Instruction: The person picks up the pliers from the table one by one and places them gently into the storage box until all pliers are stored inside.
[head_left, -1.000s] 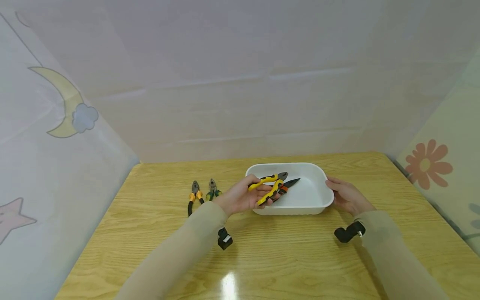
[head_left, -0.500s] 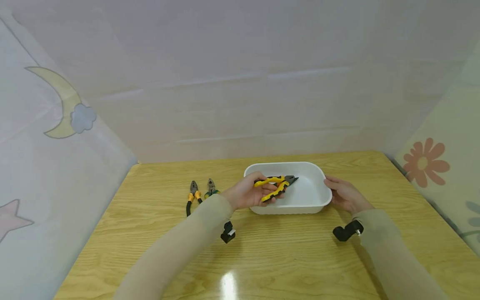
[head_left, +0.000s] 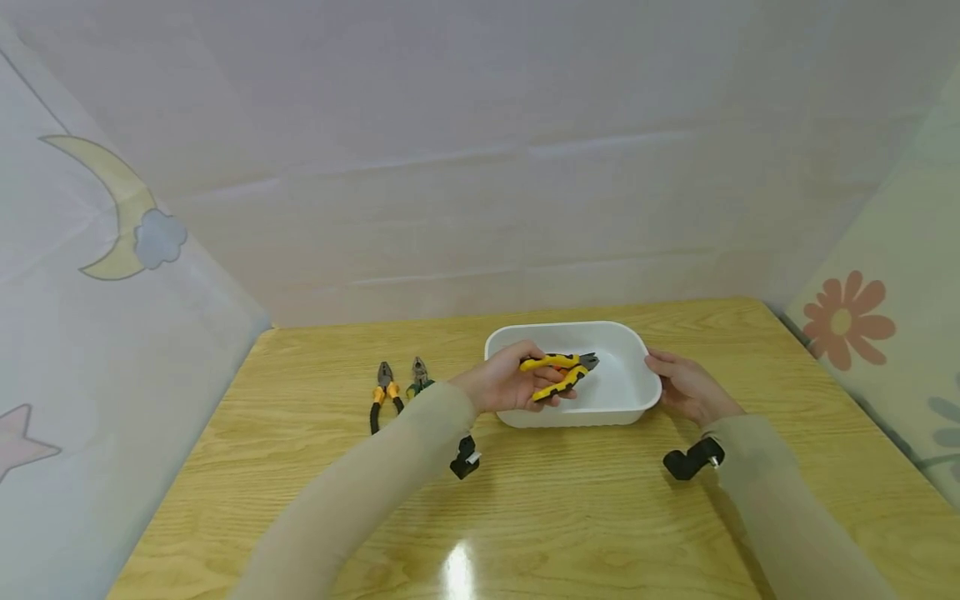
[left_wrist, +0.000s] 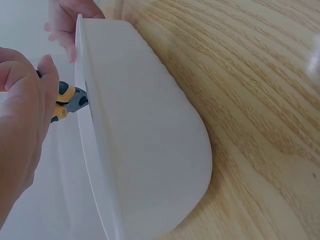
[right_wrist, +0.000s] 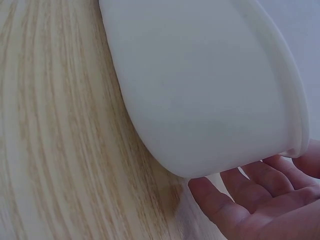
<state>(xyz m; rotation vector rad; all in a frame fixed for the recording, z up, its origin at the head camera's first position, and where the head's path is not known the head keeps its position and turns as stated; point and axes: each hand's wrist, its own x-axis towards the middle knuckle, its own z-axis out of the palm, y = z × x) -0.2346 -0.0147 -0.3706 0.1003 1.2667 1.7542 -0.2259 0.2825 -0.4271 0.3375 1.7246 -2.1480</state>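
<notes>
My left hand (head_left: 510,382) holds a pair of pliers (head_left: 564,386) with yellow and black handles over the left half of a white plastic tray (head_left: 626,387). The handles are spread and the grey jaws point right. In the left wrist view, the head of these pliers (left_wrist: 76,101) dips behind the tray's rim. Underneath, a bit of red-orange handle shows from another tool (head_left: 558,369) in the tray, mostly hidden. My right hand (head_left: 693,392) grips the tray's right end, thumb at the rim and fingers (right_wrist: 240,190) against the outside wall.
Left of the tray, two more pliers lie on the wooden table (head_left: 570,517): one with orange and black handles (head_left: 385,392), one with green and yellow handles (head_left: 418,383), partly hidden by my left sleeve. A pale cloth wall (head_left: 480,208) stands behind the table.
My left hand has moved slightly right with the yellow and black pliers, deeper over the tray, covering the dark pointed pliers inside. My right hand keeps its hold on the tray.
</notes>
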